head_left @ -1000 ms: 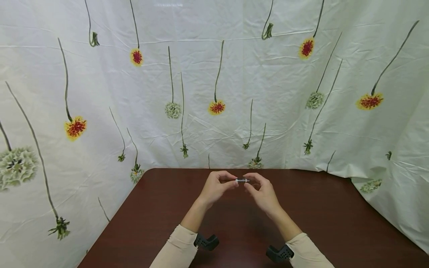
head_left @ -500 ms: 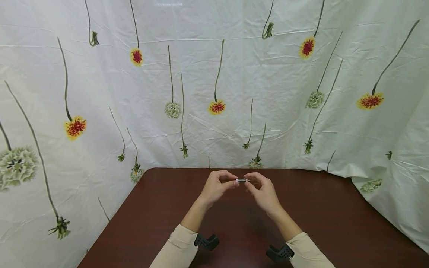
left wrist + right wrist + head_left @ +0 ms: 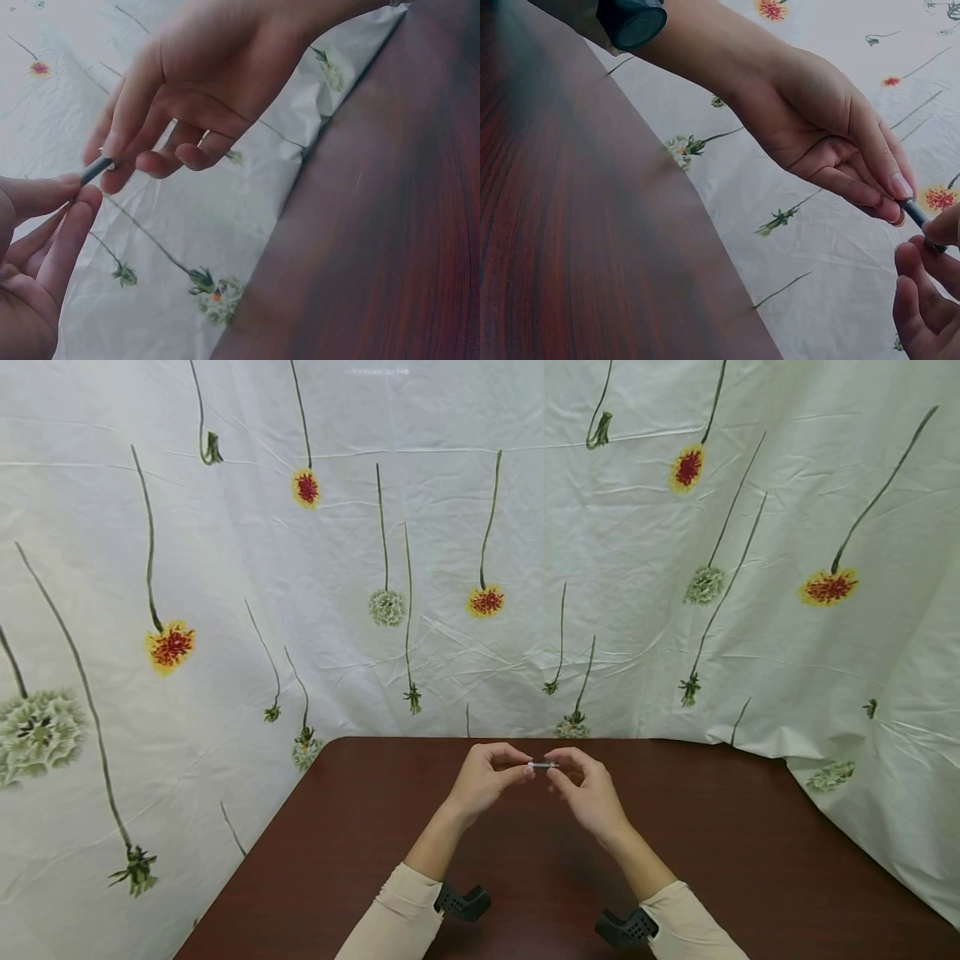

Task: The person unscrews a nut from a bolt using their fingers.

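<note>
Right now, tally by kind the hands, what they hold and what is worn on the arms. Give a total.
Hands: 2, left hand and right hand
Slim grey rod: 1, held between them
Beige sleeves: 2, left sleeve and right sleeve
Black wrist cameras: 2, left camera and right camera
Total: 7

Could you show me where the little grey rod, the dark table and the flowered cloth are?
Grey rod [image 3: 95, 171]: left wrist view, exposed middle of its shaft.
Dark table [image 3: 352, 847]: head view, left part of its top.
Flowered cloth [image 3: 446, 539]: head view, plain white area near its middle.
</note>
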### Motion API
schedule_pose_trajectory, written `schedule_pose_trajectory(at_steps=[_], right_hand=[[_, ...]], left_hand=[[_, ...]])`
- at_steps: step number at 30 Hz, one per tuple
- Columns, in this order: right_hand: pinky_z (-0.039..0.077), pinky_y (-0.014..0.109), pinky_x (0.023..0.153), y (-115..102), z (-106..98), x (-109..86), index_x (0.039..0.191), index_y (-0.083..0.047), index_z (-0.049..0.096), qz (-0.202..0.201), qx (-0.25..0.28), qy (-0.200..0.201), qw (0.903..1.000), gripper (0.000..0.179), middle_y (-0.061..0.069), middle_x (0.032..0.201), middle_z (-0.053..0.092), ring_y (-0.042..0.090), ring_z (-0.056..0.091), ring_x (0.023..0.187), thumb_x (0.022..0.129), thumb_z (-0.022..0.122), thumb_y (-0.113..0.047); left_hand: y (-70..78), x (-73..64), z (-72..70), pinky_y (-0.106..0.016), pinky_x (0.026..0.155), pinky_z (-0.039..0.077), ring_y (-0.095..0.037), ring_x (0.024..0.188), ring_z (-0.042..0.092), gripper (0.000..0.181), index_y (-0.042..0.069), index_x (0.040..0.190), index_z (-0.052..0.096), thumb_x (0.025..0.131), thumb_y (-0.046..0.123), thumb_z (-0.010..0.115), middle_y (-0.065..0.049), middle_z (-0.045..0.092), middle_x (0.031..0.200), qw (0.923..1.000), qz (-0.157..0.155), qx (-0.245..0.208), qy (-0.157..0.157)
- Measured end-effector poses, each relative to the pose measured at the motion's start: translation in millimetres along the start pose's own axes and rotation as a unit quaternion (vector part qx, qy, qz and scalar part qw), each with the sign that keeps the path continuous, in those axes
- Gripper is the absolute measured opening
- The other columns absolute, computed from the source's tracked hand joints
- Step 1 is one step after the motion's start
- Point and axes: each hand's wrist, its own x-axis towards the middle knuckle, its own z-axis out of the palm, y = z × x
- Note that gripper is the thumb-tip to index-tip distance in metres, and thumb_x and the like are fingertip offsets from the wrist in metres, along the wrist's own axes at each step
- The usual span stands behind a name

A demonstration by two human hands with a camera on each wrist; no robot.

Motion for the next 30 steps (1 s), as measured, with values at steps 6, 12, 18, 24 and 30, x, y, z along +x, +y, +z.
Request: schedule_pose_trajectory(at_steps=[6,12,18,24,30], right_hand=[[0.06,0.054,0.076,-3,0,-1.0,0.131,-0.005,0.065,0.017,0.005,-0.005,0.9998,0.031,0.014,0.115,0.071,0.033,0.072,0.088,0.101,0.069,-0.01],[0.062,0.049,0.072,0,1,0.8,0.119,0.002,0.071,0.012,-0.003,0.01,0.9999,0.021,0.021,0.098,0.073,0.033,0.071,0.079,0.106,0.063,-0.012],[0.062,0.049,0.073,0,0,-0.3,0.123,-0.003,0.068,-0.01,0.002,-0.012,0.9999,0.025,0.015,0.108,0.07,0.041,0.07,0.086,0.099,0.067,0.004],[0.06,0.058,0.076,-1,1,-0.2,0.13,-0.005,0.066,0.021,0.005,0.008,0.9997,0.027,0.015,0.114,0.07,0.042,0.071,0.088,0.104,0.065,-0.014],[0.062,0.049,0.074,-1,1,0.2,0.121,0.001,0.07,0.035,0.01,0.026,0.999,0.032,0.018,0.102,0.073,0.038,0.072,0.08,0.109,0.058,-0.026]], left_hand=[[0.4,-0.5,-0.2,-0.04,0.083,0.062,-0.027,0.09,0.074,0.018,-0.011,0.108,0.073,0.093,-0.002,0.075,-0.019,0.074,0.102,1.0,-0.002,0.007,0.003],[15.4,-4.8,2.6,-0.045,0.085,0.061,-0.038,0.093,0.073,0.015,-0.013,0.107,0.073,0.094,-0.005,0.073,-0.022,0.074,0.102,1.0,0.0,0.007,0.001],[26.6,-9.0,5.0,-0.052,0.088,0.059,-0.036,0.092,0.073,0.013,-0.012,0.105,0.073,0.093,-0.009,0.071,-0.028,0.072,0.103,1.0,-0.006,0.003,0.003],[27.6,-9.2,4.7,-0.045,0.087,0.061,-0.033,0.092,0.074,0.013,-0.011,0.106,0.073,0.094,-0.009,0.071,-0.033,0.069,0.106,1.0,-0.006,0.0,0.001],[29.2,-9.5,4.8,-0.048,0.086,0.06,-0.026,0.089,0.074,0.014,-0.013,0.106,0.073,0.094,-0.007,0.072,-0.027,0.072,0.104,1.0,-0.002,0.006,0.0]])
